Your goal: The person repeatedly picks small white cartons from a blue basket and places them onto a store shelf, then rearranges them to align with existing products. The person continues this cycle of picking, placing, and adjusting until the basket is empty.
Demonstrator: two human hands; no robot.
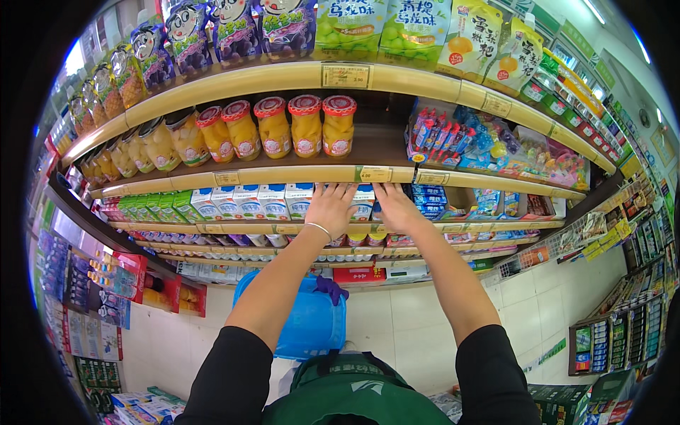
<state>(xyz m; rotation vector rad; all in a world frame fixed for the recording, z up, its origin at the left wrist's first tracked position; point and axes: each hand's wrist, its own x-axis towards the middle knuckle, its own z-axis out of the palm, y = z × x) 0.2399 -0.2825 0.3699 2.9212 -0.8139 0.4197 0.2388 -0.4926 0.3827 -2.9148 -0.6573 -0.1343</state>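
Both hands reach into the shelf level that holds milk cartons, fingertips close under the shelf edge above. My left hand [330, 206], with a bracelet [319, 230] at its wrist, lies over the white-and-blue milk cartons [273, 202], back of the hand up and thumb apart. My right hand [396, 208] is at the right end of that row, beside blue packs [429, 201]. Between the hands, part of one milk carton [363, 203] shows. Neither hand visibly grips anything; the fingertips are partly hidden.
Above, jars of fruit [305, 126] stand on a shelf beside a candy display box [438, 133]. The price-tag rail [308, 175] runs just over my fingers. A blue basket [313, 324] with a purple glove [332, 289] is below my left forearm. A wire rack [552, 247] is at right.
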